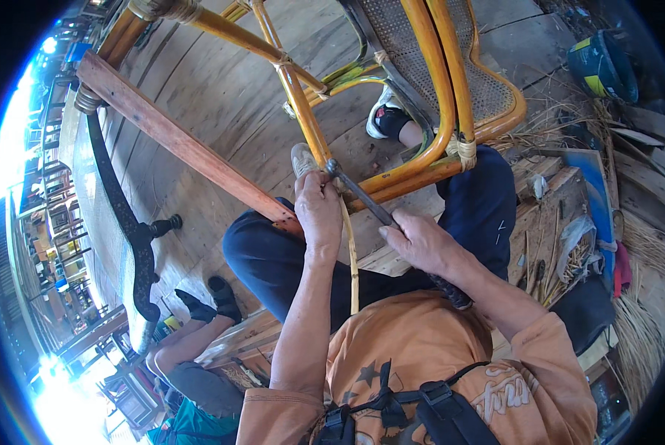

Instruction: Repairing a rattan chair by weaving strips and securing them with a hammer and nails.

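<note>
A rattan chair frame (306, 122) of glossy yellow-brown poles rests tipped across my knees. My left hand (320, 211) is closed at a joint of the frame, pinching a pale rattan strip (352, 256) that hangs down toward my lap. My right hand (424, 241) grips the shaft of a hammer (373, 205) with a slim dark rod and black grip. Its small rounded head lies against the joint, just beside my left fingers. What sits under those fingertips is hidden. A flat reddish wooden slat (184, 144) on the frame ends beside my left wrist.
A woven cane panel (407, 52) belongs to the chair at the top. At far right stands a dark green bucket (601, 67); rattan scraps (644, 348) lie below it. Another person's legs (188, 337) are at lower left, near a dark curved furniture piece (128, 237).
</note>
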Tool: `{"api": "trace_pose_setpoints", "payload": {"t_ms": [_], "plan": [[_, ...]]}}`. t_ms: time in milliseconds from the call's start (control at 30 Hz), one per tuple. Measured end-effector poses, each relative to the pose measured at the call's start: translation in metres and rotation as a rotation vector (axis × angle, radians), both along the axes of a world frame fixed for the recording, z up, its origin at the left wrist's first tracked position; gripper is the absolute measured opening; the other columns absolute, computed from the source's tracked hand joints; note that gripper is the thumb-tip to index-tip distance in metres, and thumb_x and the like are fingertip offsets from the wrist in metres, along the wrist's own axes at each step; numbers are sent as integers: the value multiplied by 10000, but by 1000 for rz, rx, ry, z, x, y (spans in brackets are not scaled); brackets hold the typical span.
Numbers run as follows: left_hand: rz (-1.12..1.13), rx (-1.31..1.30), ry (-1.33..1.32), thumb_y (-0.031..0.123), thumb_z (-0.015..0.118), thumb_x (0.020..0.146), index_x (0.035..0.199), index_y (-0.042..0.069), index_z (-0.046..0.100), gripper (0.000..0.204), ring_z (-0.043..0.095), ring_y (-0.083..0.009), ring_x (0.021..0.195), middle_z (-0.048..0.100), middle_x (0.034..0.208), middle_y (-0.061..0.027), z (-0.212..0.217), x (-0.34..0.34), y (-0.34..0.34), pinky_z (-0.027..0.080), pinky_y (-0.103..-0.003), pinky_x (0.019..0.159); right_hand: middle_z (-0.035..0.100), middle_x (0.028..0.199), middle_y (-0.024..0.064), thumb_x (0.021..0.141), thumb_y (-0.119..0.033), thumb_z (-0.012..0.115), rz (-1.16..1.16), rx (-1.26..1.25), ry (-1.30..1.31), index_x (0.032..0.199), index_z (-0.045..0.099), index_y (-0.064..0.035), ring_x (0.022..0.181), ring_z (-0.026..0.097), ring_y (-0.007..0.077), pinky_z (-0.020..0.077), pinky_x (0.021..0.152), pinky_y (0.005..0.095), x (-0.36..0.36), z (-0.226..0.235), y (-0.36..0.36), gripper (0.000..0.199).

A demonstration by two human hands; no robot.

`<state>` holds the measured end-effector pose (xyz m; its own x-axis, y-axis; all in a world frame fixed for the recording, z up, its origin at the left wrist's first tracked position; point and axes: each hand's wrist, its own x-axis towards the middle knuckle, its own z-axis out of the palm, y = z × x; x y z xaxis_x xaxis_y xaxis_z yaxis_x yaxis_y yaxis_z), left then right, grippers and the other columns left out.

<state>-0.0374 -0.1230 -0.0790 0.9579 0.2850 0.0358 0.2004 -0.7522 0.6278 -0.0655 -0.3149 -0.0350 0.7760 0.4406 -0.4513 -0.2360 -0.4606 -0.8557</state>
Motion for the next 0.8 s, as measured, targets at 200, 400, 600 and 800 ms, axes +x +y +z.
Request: {"api": "trace_pose_setpoints", "payload": {"t_ms": [200,400,600,800], "plan": [[16,-11,27,44,589,795,894,-1,599,110,599,-312,871,605,942,-166,7,1,0,467,-367,779,554,603,249,887,-285,522,-78,57,19,792,487,16,651,591,423,452,575,457,6,23,0,317],[-44,7,-20,-17,522,805,895,-22,572,103,578,-362,910,588,982,-186,5,2,-1,470,-410,799,467,552,73,898,-241,542,-172,59,-85,775,462,-9,494,447,141,386,471,317,6,5,-12,274],[-48,18,10,-43,468,808,906,-27,573,144,574,-381,911,583,1000,-201,10,4,-4,468,-423,800,455,530,57,898,-236,537,-161,78,57,774,458,-9,477,426,126,385,468,305,7,6,-11,271],[-57,57,-38,-90,476,755,903,-51,563,176,572,-393,900,581,987,-215,12,1,-7,467,-419,797,531,589,194,877,-256,536,-56,48,72,791,466,18,546,553,327,436,561,406,6,15,-3,296]]}}
